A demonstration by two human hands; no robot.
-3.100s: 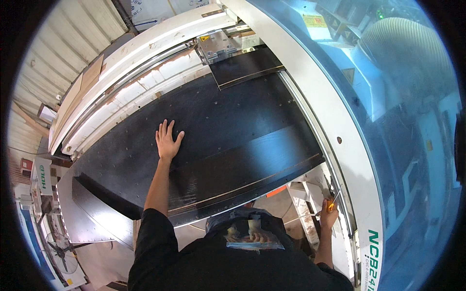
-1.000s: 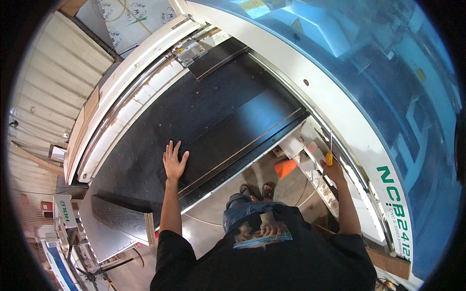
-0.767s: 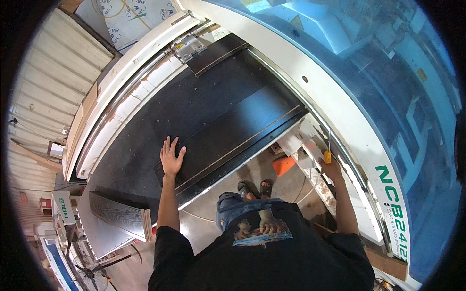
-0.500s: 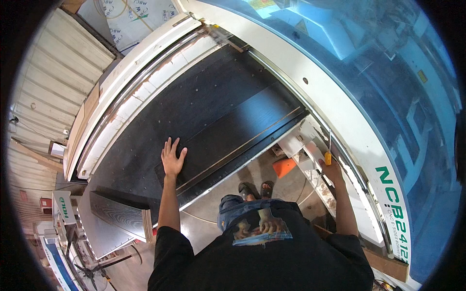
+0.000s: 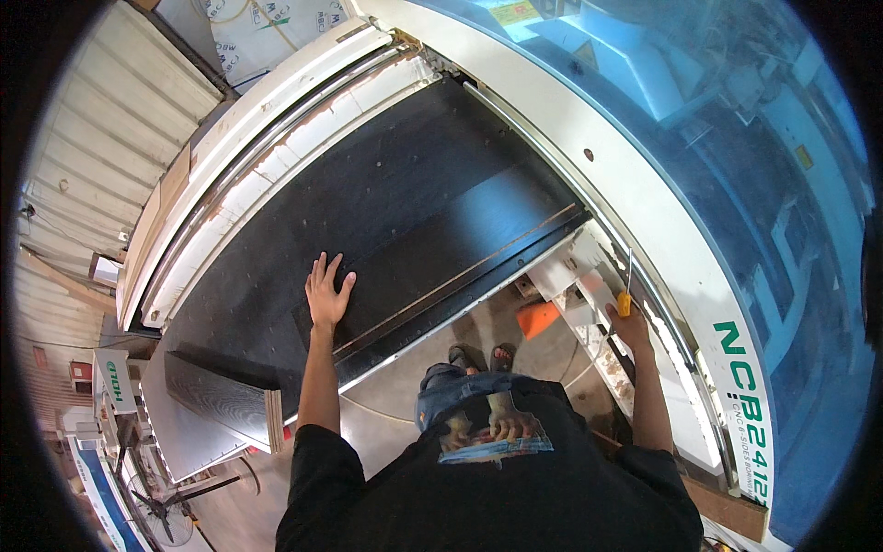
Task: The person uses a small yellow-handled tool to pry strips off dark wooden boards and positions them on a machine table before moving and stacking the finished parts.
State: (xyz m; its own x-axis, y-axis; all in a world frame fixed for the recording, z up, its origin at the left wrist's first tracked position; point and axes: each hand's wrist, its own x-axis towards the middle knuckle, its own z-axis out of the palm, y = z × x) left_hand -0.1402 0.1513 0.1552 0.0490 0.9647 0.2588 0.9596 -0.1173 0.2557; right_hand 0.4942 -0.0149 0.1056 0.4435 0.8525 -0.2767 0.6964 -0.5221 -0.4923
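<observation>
A long black panel (image 5: 432, 248) with a raw brown near edge lies on the dark machine table (image 5: 359, 184). My left hand (image 5: 328, 290) rests flat near the panel's left end, fingers spread and pointing away from me. Off to the right, beside the machine's metal rail (image 5: 681, 336), my right hand (image 5: 632, 327) is closed around the yellow handle of what looks like a screwdriver (image 5: 625, 304). Its thin metal shaft points up and away. Part of the handle is hidden by my fingers.
Dark wood-grain boards (image 5: 221, 400) stand stacked at the table's left end. An orange piece (image 5: 537, 319) sits low between the table and the right-hand frame. A white machine body with a blue cover (image 5: 736, 184) borders the right. A fan (image 5: 161, 506) stands lower left.
The view has shifted slightly. A brownish bar at the table's far end no longer shows over the table. Both hands keep nearly the same places.
</observation>
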